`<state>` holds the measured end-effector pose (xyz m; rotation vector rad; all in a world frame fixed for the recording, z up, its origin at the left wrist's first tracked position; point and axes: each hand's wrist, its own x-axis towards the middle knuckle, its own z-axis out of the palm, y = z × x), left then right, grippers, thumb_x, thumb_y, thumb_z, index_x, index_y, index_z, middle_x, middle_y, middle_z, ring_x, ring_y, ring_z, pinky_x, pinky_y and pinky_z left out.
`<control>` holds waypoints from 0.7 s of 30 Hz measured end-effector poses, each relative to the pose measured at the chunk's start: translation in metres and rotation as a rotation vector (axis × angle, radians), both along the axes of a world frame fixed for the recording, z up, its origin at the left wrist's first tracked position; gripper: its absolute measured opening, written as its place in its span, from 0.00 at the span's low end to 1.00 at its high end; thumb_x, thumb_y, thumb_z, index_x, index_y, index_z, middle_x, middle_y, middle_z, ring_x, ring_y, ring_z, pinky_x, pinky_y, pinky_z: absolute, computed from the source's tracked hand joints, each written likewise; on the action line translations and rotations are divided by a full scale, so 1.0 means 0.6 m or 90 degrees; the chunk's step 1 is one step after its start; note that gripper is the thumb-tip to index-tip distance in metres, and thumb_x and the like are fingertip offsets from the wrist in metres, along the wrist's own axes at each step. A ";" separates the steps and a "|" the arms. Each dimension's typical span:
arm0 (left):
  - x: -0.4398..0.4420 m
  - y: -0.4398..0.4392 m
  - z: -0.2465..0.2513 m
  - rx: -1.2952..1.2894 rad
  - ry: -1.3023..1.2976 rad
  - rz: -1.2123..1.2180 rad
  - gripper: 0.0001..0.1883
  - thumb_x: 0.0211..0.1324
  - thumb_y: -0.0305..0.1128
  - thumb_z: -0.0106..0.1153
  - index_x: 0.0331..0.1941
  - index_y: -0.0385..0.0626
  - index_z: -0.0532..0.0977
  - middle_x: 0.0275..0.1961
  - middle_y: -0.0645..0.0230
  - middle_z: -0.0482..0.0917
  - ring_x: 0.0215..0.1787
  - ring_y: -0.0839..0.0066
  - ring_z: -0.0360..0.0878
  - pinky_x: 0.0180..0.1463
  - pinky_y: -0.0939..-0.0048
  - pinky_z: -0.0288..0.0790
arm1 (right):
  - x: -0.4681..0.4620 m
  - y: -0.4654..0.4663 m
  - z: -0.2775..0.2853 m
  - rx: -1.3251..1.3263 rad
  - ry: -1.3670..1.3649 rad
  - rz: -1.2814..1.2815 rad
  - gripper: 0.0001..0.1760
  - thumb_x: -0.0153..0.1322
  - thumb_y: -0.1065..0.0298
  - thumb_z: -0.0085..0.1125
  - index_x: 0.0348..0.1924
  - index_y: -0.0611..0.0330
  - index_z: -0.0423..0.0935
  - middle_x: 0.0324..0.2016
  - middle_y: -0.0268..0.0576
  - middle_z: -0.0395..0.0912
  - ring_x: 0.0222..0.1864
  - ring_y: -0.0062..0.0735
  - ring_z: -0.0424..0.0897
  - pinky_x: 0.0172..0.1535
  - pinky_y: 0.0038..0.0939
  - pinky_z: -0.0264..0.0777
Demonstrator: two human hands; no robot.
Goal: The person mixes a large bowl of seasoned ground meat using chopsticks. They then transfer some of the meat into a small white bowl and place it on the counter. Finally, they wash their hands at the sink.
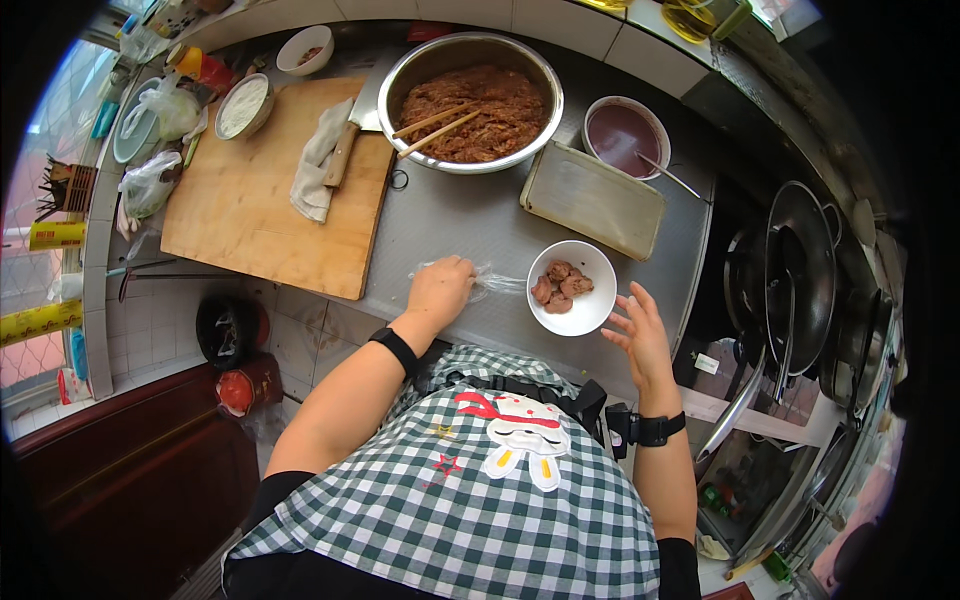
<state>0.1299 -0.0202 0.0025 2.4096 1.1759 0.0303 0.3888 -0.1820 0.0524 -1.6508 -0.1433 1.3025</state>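
Observation:
My left hand (444, 289), a black band on its wrist, has its fingers closed on a piece of clear plastic film (499, 280) on the metal countertop (457, 225). The film stretches right towards a white bowl (591, 311). Several brown lumps of meat (559, 285) lie in that bowl. At the bowl's right side is my right hand (637, 334), fingers apart and holding nothing; whether a fingertip touches the rim I cannot tell.
Behind stand a steel basin (386, 124) of minced brown filling with chopsticks (439, 135), a rectangular metal tin (596, 199) and a bowl of purplish liquid (622, 135). Leftward, a cutting board (247, 202) bears a cloth (315, 172) and a cleaver (343, 154). A wok (806, 300) is at right.

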 end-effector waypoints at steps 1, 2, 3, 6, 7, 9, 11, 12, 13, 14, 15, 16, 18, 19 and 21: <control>-0.005 -0.002 0.000 -0.006 -0.015 0.010 0.06 0.52 0.36 0.58 0.29 0.48 0.75 0.33 0.64 0.79 0.35 0.60 0.77 0.37 0.58 0.71 | -0.002 -0.006 0.006 -0.001 -0.013 -0.011 0.28 0.75 0.58 0.45 0.65 0.57 0.54 0.57 0.48 0.63 0.46 0.31 0.74 0.44 0.31 0.72; -0.009 -0.004 0.000 -0.006 -0.020 0.020 0.06 0.52 0.36 0.57 0.30 0.47 0.75 0.33 0.63 0.79 0.35 0.59 0.77 0.38 0.58 0.71 | -0.006 -0.012 0.012 0.011 -0.020 -0.012 0.28 0.75 0.58 0.45 0.65 0.57 0.54 0.57 0.49 0.63 0.47 0.32 0.73 0.44 0.31 0.72; -0.013 -0.006 0.002 -0.016 -0.013 0.033 0.07 0.52 0.36 0.57 0.30 0.47 0.75 0.33 0.63 0.79 0.35 0.59 0.77 0.38 0.58 0.71 | -0.009 -0.017 0.017 0.011 -0.032 -0.017 0.28 0.75 0.58 0.44 0.65 0.57 0.54 0.57 0.50 0.63 0.47 0.32 0.73 0.44 0.31 0.73; -0.020 -0.011 0.012 -0.021 -0.006 0.070 0.08 0.52 0.37 0.56 0.31 0.46 0.75 0.32 0.62 0.79 0.36 0.58 0.77 0.38 0.58 0.70 | -0.018 -0.032 0.029 0.011 -0.072 -0.022 0.28 0.75 0.58 0.45 0.65 0.56 0.54 0.57 0.50 0.64 0.47 0.31 0.73 0.44 0.30 0.73; -0.022 -0.011 0.017 -0.016 -0.005 0.083 0.08 0.52 0.37 0.56 0.31 0.46 0.75 0.32 0.61 0.79 0.36 0.57 0.77 0.38 0.59 0.70 | -0.021 -0.036 0.031 0.010 -0.089 -0.021 0.28 0.75 0.57 0.45 0.65 0.56 0.54 0.57 0.49 0.64 0.46 0.30 0.74 0.44 0.30 0.73; -0.027 -0.011 0.026 -0.019 0.007 0.100 0.09 0.52 0.38 0.57 0.32 0.46 0.74 0.34 0.61 0.79 0.37 0.58 0.77 0.38 0.59 0.71 | -0.026 -0.041 0.032 0.014 -0.105 -0.013 0.28 0.75 0.57 0.46 0.65 0.55 0.55 0.56 0.49 0.64 0.47 0.29 0.73 0.44 0.29 0.73; -0.030 -0.013 0.031 -0.014 -0.014 0.112 0.09 0.52 0.38 0.57 0.33 0.46 0.74 0.36 0.61 0.78 0.38 0.58 0.77 0.38 0.59 0.71 | -0.031 -0.043 0.028 0.007 -0.111 0.004 0.28 0.74 0.57 0.46 0.65 0.55 0.55 0.55 0.48 0.65 0.46 0.29 0.74 0.42 0.29 0.73; -0.031 -0.015 0.032 -0.007 -0.042 0.113 0.10 0.52 0.38 0.57 0.33 0.46 0.74 0.37 0.61 0.78 0.38 0.58 0.77 0.38 0.59 0.71 | -0.034 -0.043 0.024 0.001 -0.109 0.015 0.28 0.74 0.57 0.46 0.65 0.55 0.55 0.54 0.48 0.66 0.46 0.29 0.74 0.42 0.29 0.74; -0.031 -0.018 0.031 0.003 -0.082 0.110 0.10 0.52 0.38 0.57 0.33 0.46 0.74 0.38 0.61 0.77 0.39 0.59 0.77 0.39 0.59 0.71 | -0.037 -0.042 0.020 -0.016 -0.116 0.018 0.28 0.74 0.57 0.47 0.65 0.54 0.55 0.53 0.48 0.67 0.45 0.29 0.74 0.41 0.28 0.74; -0.032 -0.020 0.029 -0.004 -0.072 0.084 0.10 0.52 0.38 0.57 0.33 0.46 0.74 0.39 0.61 0.77 0.39 0.59 0.77 0.39 0.59 0.71 | -0.042 -0.041 0.017 -0.019 -0.095 0.035 0.29 0.74 0.57 0.47 0.65 0.54 0.54 0.51 0.48 0.68 0.43 0.30 0.75 0.40 0.28 0.75; -0.032 -0.022 0.027 -0.011 -0.071 0.054 0.09 0.51 0.38 0.57 0.33 0.46 0.74 0.40 0.62 0.76 0.39 0.59 0.77 0.39 0.59 0.71 | -0.047 -0.039 0.013 -0.033 -0.081 0.045 0.29 0.74 0.57 0.48 0.65 0.54 0.54 0.49 0.48 0.70 0.41 0.30 0.76 0.38 0.28 0.75; -0.032 -0.025 0.023 0.001 -0.089 0.020 0.09 0.51 0.38 0.58 0.33 0.46 0.74 0.40 0.62 0.75 0.40 0.59 0.77 0.39 0.60 0.71 | -0.052 -0.037 0.010 -0.049 -0.069 0.054 0.30 0.73 0.57 0.48 0.66 0.54 0.53 0.47 0.48 0.71 0.39 0.30 0.77 0.37 0.28 0.75; -0.030 -0.025 0.015 -0.004 -0.081 -0.024 0.09 0.51 0.37 0.58 0.32 0.46 0.74 0.38 0.62 0.76 0.40 0.59 0.77 0.40 0.60 0.71 | -0.062 -0.033 0.004 -0.068 -0.026 0.063 0.30 0.74 0.59 0.48 0.66 0.54 0.51 0.40 0.47 0.74 0.34 0.29 0.78 0.33 0.27 0.75; -0.030 -0.023 0.010 0.007 -0.087 -0.047 0.09 0.51 0.37 0.58 0.31 0.46 0.74 0.37 0.62 0.76 0.41 0.59 0.77 0.40 0.60 0.71 | -0.067 -0.031 0.001 -0.064 -0.007 0.073 0.30 0.74 0.61 0.48 0.66 0.54 0.50 0.37 0.46 0.76 0.31 0.29 0.79 0.31 0.27 0.75; -0.035 -0.013 0.003 0.011 -0.079 -0.070 0.08 0.50 0.34 0.58 0.33 0.46 0.73 0.34 0.62 0.77 0.38 0.59 0.77 0.38 0.58 0.71 | -0.077 -0.025 -0.006 -0.065 0.022 0.041 0.30 0.73 0.62 0.47 0.66 0.54 0.50 0.35 0.47 0.77 0.29 0.30 0.79 0.29 0.27 0.75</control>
